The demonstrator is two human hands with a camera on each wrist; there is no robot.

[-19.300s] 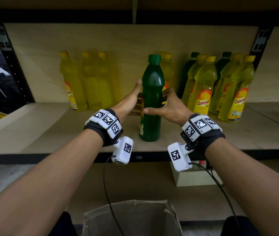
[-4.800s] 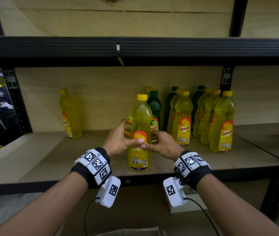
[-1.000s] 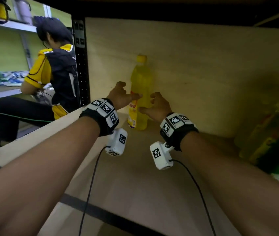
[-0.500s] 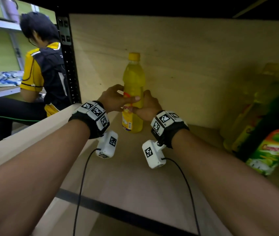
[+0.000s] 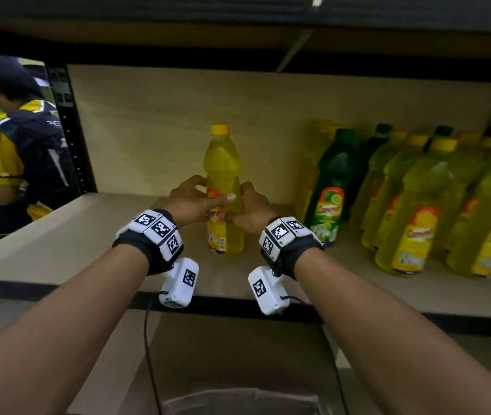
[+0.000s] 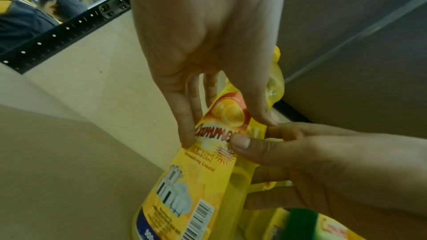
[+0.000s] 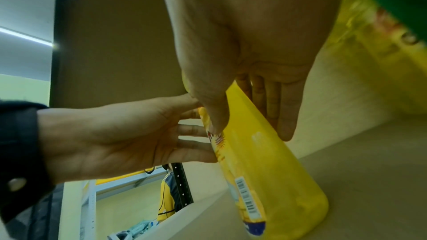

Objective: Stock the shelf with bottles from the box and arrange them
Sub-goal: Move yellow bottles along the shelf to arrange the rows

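I have both hands on one yellow bottle [image 5: 223,187], which stands upright on the shelf [image 5: 58,244]. My left hand [image 5: 191,200] wraps it from its side, thumb across the front of the label and fingers [image 6: 184,116] reaching round behind. My right hand [image 5: 253,209] closes on it from the opposite side, thumb on the label just below my left thumb, fingers [image 7: 286,116] flat along the far flank. Both hands are clamped on the bottle at label height; its yellow cap [image 5: 220,129] stands clear above them. In the left wrist view the label reads "LEMON", with a barcode lower down. In the right wrist view the bottle's base sits on the shelf board.

Off to the outer side of my right hand stands a green bottle [image 5: 332,187] with a lime label, close to that wrist but apart from the held bottle. Beyond it is a packed group of yellow bottles [image 5: 424,211], blurred, with a few dark green caps among them at the back.

Beyond my left hand, past the black shelf upright [image 5: 70,139], a person [image 5: 19,139] in a yellow and dark top is bent over. Below my forearms the rim of a cardboard box [image 5: 238,399] shows at the bottom edge.
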